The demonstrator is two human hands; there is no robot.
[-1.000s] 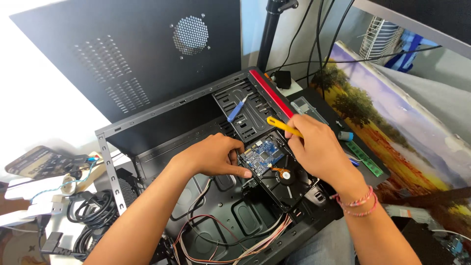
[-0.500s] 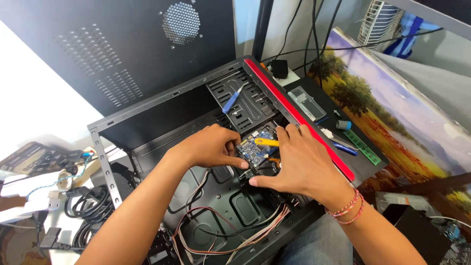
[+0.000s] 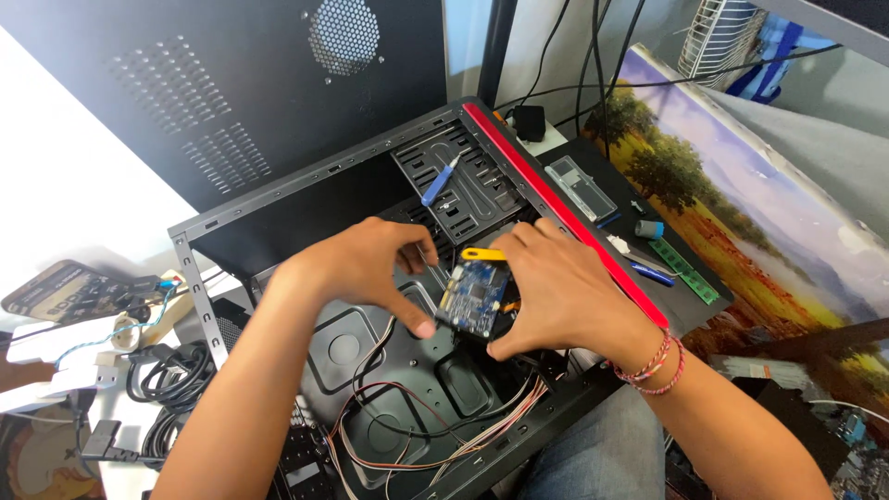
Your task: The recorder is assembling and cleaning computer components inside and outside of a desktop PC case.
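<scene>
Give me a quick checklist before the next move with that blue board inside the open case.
1. Grip on the blue circuit board: ok, left hand and right hand hold it at opposite edges.
2. Board clear of the case floor: cannot tell, its underside is hidden.
3. Yellow-handled tool: not ok, tucked under the right hand's fingers, crowding the grip.
4. Loose wires: ok, they lie below the board, toward the near edge.
5. Blue screwdriver: ok, resting on the drive bracket, away from both hands.
</scene>
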